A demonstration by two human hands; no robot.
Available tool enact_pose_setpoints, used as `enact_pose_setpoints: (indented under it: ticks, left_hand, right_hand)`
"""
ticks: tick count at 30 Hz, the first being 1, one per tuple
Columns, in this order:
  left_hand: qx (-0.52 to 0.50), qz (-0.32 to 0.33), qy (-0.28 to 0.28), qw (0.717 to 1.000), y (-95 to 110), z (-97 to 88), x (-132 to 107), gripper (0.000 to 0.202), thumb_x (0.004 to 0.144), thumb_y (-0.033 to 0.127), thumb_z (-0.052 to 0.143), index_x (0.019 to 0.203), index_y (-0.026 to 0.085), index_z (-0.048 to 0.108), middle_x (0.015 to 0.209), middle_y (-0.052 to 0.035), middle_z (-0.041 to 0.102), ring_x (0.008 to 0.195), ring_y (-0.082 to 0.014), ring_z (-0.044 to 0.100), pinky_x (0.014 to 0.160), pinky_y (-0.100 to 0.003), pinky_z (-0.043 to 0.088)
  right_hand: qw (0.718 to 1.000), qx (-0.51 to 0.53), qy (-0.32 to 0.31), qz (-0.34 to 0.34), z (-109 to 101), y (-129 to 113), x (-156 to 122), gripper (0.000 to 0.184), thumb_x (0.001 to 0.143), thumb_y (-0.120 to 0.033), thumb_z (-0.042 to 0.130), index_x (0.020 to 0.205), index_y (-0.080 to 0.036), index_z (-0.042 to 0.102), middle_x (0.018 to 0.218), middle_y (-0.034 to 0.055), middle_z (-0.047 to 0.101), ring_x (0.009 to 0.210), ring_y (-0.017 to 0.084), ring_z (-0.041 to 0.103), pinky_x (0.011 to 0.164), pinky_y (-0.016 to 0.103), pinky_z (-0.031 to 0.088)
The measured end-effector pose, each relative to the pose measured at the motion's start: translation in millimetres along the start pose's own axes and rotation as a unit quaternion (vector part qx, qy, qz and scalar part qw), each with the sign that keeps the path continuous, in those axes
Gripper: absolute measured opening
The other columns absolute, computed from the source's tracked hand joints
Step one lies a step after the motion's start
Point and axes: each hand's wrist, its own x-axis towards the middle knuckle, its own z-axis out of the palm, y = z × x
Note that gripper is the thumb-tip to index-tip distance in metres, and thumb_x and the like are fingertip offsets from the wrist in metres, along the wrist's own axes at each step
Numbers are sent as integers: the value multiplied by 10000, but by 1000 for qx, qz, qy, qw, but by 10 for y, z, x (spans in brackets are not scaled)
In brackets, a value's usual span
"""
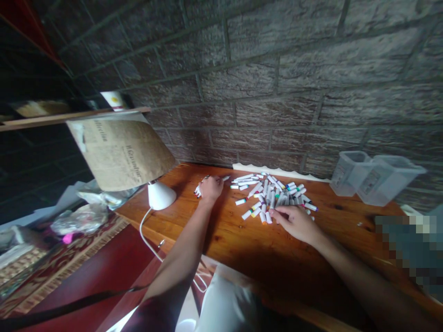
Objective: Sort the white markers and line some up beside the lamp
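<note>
My left hand (212, 188) is over the wooden table with its fingers closed, and a marker (226, 178) sticks out of them to the right. Beside that hand, on its left, lies a small group of white markers (197, 191), some with red ends, partly hidden by the fingers. My right hand (294, 222) rests at the near edge of a loose heap of white markers (256, 189) with caps in many colours. Its thumb and forefinger are pinched at a marker (272, 202) in that heap; the fingertips are partly hidden.
A lamp (162, 197) with a printed shade stands at the left of the table (228, 240), its white cord hanging over the edge. Two clear plastic containers (377, 182) stand at the back right. A white wavy strip (280, 171) lies along the brick wall.
</note>
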Motion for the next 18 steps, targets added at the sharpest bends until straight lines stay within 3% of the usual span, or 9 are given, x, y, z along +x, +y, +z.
enact_pose_setpoints:
  ticks: [6, 12, 18]
  left_hand:
    - [73, -67, -16, 995, -83, 12, 41, 318, 836, 388, 560, 942, 139, 728, 1084, -201, 673, 1120, -376, 574, 983, -552, 367]
    - [104, -71, 8, 992, -51, 76, 12, 509, 850, 456, 549, 1273, 178, 597, 1374, -198, 498, 1287, -363, 431, 1047, -506, 355]
    - [100, -75, -46, 991, -175, 116, 109, 605, 941, 491, 392, 1475, 207, 393, 1543, -168, 328, 1455, -301, 262, 1172, -476, 243]
  right_hand:
    - [1000, -14, -15, 15, -2, 5, -8, 474, 960, -503, 416, 754, -170, 684, 640, 16, 646, 567, 112, 513, 563, 233, 337]
    - [1000, -7, -19, 13, 7, 19, 1, 488, 960, -514, 402, 748, -171, 677, 644, 26, 653, 577, 123, 527, 570, 233, 360]
    - [1000, -7, -14, 1, -5, 21, -3, 492, 952, -530, 405, 784, -174, 700, 658, 39, 670, 569, 128, 530, 564, 236, 371]
